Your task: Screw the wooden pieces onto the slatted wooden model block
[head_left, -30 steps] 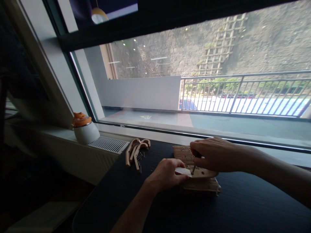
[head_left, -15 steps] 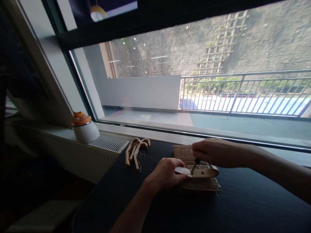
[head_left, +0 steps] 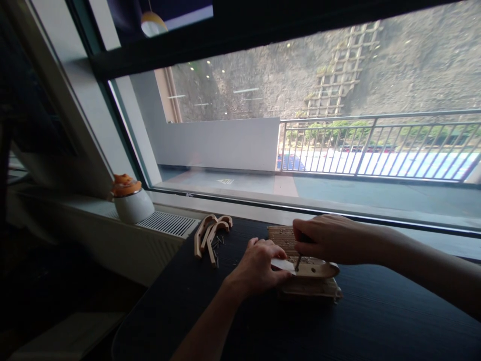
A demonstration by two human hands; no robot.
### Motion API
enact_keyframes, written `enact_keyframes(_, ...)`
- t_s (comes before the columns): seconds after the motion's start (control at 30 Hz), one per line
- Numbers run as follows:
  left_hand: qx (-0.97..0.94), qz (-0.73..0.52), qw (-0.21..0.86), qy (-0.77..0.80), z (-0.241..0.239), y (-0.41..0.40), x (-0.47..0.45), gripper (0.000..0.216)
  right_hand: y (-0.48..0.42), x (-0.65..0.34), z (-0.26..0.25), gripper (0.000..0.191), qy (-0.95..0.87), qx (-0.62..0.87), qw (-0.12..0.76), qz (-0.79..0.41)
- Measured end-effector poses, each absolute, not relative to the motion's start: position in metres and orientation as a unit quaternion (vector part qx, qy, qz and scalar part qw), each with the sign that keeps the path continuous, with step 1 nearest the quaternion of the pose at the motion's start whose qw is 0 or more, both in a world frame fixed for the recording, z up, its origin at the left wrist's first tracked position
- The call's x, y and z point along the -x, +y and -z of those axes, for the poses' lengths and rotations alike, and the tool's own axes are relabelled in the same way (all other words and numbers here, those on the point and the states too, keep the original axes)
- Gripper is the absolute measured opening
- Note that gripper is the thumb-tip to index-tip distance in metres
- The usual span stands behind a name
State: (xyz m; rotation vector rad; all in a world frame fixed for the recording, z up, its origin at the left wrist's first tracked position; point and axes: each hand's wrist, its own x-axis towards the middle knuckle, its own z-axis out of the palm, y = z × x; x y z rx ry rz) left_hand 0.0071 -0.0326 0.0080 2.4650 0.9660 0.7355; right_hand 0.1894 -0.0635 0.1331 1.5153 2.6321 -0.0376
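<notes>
My left hand pinches the pale left end of a curved wooden hook, fingers above and thumb below. This hook lies across a stack of corrugated cardboard. My right hand is wrapped around the dark handle of a screwdriver. Its shaft points down, and the tip meets the hook close to my left fingertips. Another hole shows in the wood to the right. The fingers hide most of the handle.
On the dark table, several curved wooden hooks lie at the far left beside loose screws. A white jar with an orange top stands on the vented ledge. A large window rises behind the table.
My right hand has turned slightly and shifted a little left and down around the screwdriver handle, and the shaft stands more upright. My left hand and the hook stay put.
</notes>
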Motion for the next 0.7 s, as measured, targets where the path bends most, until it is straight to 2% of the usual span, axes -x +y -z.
enact_keyframes(0.1, -0.879, -0.267, 0.193, 0.345, -0.0087, -0.0327, -0.0065, 0.026, -0.0661, -0.1838, -0.1366, 0.025, 0.864, -0.499, 0.069, 0.003)
enact_keyframes(0.27, -0.882, -0.272, 0.183, 0.339, -0.0091, -0.0326, -0.0060, 0.025, -0.0665, -0.1834, -0.1335, 0.022, 0.886, -0.459, 0.036, 0.050)
enact_keyframes(0.4, -0.885, -0.270, 0.179, 0.335, -0.0083, -0.0324, -0.0068, 0.025, -0.0642, -0.1855, -0.1283, 0.019, 0.884, -0.466, 0.020, 0.030)
enact_keyframes(0.7, -0.885, -0.271, 0.181, 0.333, -0.0084, -0.0320, -0.0073, 0.025, -0.0651, -0.1817, -0.1317, 0.017, 0.876, -0.479, 0.050, 0.017)
